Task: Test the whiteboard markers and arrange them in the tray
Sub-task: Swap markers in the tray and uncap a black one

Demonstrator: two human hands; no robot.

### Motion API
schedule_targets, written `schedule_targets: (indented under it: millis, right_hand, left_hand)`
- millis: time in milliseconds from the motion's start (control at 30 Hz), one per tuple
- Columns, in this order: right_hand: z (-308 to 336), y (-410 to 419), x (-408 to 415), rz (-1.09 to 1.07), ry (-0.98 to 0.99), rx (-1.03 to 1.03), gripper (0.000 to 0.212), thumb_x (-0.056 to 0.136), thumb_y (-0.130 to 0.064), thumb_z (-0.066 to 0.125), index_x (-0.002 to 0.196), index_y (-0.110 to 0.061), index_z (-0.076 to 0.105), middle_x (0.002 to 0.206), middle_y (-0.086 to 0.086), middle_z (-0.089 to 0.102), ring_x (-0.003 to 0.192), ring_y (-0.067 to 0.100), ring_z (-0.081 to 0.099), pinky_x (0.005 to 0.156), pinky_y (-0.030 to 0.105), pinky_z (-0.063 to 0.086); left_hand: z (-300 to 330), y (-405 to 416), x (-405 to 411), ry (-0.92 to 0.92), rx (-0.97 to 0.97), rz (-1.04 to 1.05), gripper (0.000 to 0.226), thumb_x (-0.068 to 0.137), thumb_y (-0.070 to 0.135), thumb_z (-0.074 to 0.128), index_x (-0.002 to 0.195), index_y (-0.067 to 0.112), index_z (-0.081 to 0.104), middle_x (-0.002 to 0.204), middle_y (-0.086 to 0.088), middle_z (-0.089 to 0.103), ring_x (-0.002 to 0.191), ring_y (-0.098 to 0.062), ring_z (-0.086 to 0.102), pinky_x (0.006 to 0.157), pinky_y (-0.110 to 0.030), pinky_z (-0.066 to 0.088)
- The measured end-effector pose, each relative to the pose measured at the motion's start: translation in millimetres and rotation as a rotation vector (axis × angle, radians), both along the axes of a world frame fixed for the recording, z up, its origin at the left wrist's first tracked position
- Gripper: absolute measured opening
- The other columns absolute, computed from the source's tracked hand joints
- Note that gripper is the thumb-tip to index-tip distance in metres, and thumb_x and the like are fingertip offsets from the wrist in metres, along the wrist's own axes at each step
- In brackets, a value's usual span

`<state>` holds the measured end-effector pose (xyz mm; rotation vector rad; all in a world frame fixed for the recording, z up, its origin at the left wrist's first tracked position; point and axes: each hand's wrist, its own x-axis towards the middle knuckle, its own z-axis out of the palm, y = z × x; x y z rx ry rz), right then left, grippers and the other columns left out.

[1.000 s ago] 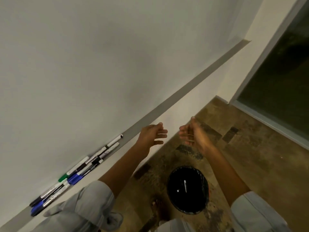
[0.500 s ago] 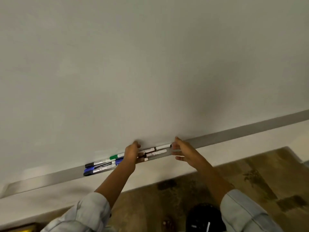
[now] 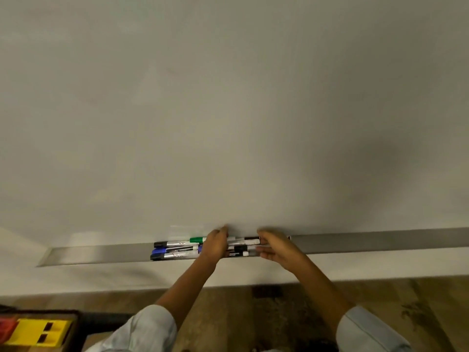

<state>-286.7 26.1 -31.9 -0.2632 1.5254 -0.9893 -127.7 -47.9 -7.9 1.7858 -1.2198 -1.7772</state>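
Several whiteboard markers lie bunched side by side in the grey tray under the whiteboard. Their caps point left: one green, one black, two blue. My left hand rests over the middle of the bunch with its fingers curled on the markers. My right hand is at the bunch's right end, fingertips apart and touching the ends of the black-and-white barrels between the hands. The marker parts under both hands are hidden.
The tray runs on to the right, bare, and ends at the left. A yellow and red object sits on a dark surface at the bottom left. Brown patterned floor lies below the wall.
The view swung from the floor and a black bin up to the whiteboard. Both hands moved from mid-air onto the markers in the tray and closed in on the bunch.
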Motion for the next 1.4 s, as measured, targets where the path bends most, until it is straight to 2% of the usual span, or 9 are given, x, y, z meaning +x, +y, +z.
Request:
schedule_targets:
  millis: [233, 400, 500, 667, 767, 900, 1000, 1200, 1400]
  right_hand:
    - [-8, -7, 16, 0.057, 0.195, -0.098, 0.006, 0.086, -0.012, 0.072, 0.091, -0.01, 0.069, 0.098, 0.015, 0.072, 0.088, 0.027, 0.069, 0.083, 0.034, 0.06]
    - [-6, -10, 35, -0.003, 0.281, -0.154, 0.013, 0.081, -0.013, 0.078, 0.093, -0.013, 0.073, 0.087, 0.007, 0.07, 0.068, 0.015, 0.066, 0.063, 0.022, 0.055]
    - [11, -7, 48, -0.077, 0.287, -0.236, 0.006, 0.083, -0.01, 0.074, 0.089, -0.011, 0.072, 0.076, 0.004, 0.069, 0.065, 0.013, 0.063, 0.063, 0.023, 0.055]
    - [61, -6, 67, -0.251, 0.158, -0.481, 0.002, 0.085, -0.001, 0.067, 0.083, -0.001, 0.069, 0.062, 0.004, 0.056, 0.055, 0.012, 0.049, 0.058, 0.025, 0.047]
    - [95, -11, 82, -0.327, 0.087, -0.627, 0.025, 0.084, 0.005, 0.063, 0.066, -0.012, 0.067, 0.06, 0.004, 0.051, 0.05, 0.009, 0.041, 0.053, 0.023, 0.039]
    - [132, -10, 98, -0.337, 0.044, -0.826, 0.028, 0.078, 0.002, 0.063, 0.059, -0.017, 0.058, 0.054, -0.001, 0.047, 0.046, 0.008, 0.035, 0.046, 0.02, 0.034]
    - [145, -10, 109, -0.2, 0.291, -0.874, 0.019, 0.085, -0.006, 0.067, 0.07, -0.013, 0.057, 0.052, -0.005, 0.046, 0.047, 0.007, 0.039, 0.045, 0.02, 0.035]
    - [182, -14, 124, -0.166, 0.228, -1.002, 0.026, 0.088, -0.014, 0.06, 0.065, -0.012, 0.047, 0.055, 0.0, 0.043, 0.049, 0.006, 0.039, 0.043, 0.019, 0.03]
    - [237, -16, 121, -0.149, 0.31, -1.197, 0.023, 0.077, -0.035, 0.06, 0.062, -0.02, 0.049, 0.048, -0.003, 0.045, 0.042, 0.007, 0.041, 0.039, 0.019, 0.032]
  left_hand:
    - [-5, -4, 0, 0.059, 0.074, 0.063, 0.036, 0.1, 0.033, 0.045, 0.111, 0.0, 0.057, 0.105, -0.016, 0.059, 0.081, -0.023, 0.06, 0.061, -0.03, 0.053]
    - [-2, -2, 12, 0.069, 0.031, -0.024, 0.021, 0.098, 0.021, 0.047, 0.105, 0.004, 0.057, 0.103, -0.014, 0.06, 0.086, -0.022, 0.065, 0.059, -0.026, 0.054]
    - [4, 2, 28, -0.062, -0.23, -0.276, 0.018, 0.097, 0.016, 0.049, 0.109, 0.004, 0.055, 0.103, -0.014, 0.062, 0.082, -0.022, 0.066, 0.061, -0.028, 0.058]
    - [31, 5, 65, -0.417, -1.039, -0.647, 0.034, 0.094, 0.042, 0.047, 0.107, 0.013, 0.06, 0.095, -0.003, 0.064, 0.086, -0.019, 0.057, 0.072, -0.033, 0.05]
    - [55, 5, 75, -0.531, -1.373, -0.674, 0.037, 0.096, 0.039, 0.038, 0.102, 0.015, 0.065, 0.092, -0.003, 0.066, 0.085, -0.021, 0.055, 0.069, -0.036, 0.049]
    - [98, 3, 78, -0.25, -1.392, -0.693, 0.023, 0.1, 0.016, 0.04, 0.11, 0.007, 0.059, 0.099, -0.006, 0.059, 0.085, -0.019, 0.054, 0.078, -0.027, 0.046]
    - [126, 7, 80, -0.1, -1.438, -0.722, 0.016, 0.1, 0.009, 0.042, 0.107, 0.006, 0.056, 0.096, -0.005, 0.054, 0.079, -0.016, 0.051, 0.074, -0.02, 0.042]
    - [162, 2, 90, -0.145, -1.638, -0.798, 0.022, 0.103, 0.027, 0.04, 0.105, 0.014, 0.058, 0.08, -0.001, 0.062, 0.06, -0.014, 0.053, 0.056, -0.031, 0.049]
    - [229, -3, 101, -0.066, -1.611, -0.745, 0.027, 0.099, 0.048, 0.042, 0.112, 0.027, 0.053, 0.061, 0.007, 0.056, 0.048, -0.009, 0.045, 0.052, -0.016, 0.035]
